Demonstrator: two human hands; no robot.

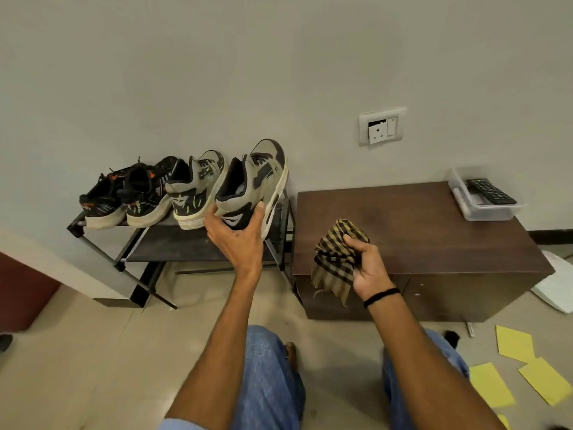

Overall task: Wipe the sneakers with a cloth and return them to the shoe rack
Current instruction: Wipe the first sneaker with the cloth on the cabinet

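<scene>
The left hand [238, 240] is gripping the olive sneaker [257, 178] by the heel at the right end of the shoe rack [186, 246], possibly risking a tumble off the edge, while the right hand [367, 265] is clutching the cloth [333, 259].

I can read no word, brand name or number from my end. The tan sneaker [251, 187] has only a pale stripe mark on its dark heel patch, with no letters I can make out. The remote [491, 191] in the plastic tray [483, 212] has rows of keys (far too small to read), and any marking on the wall socket plate [382, 126] is illegible.
</scene>
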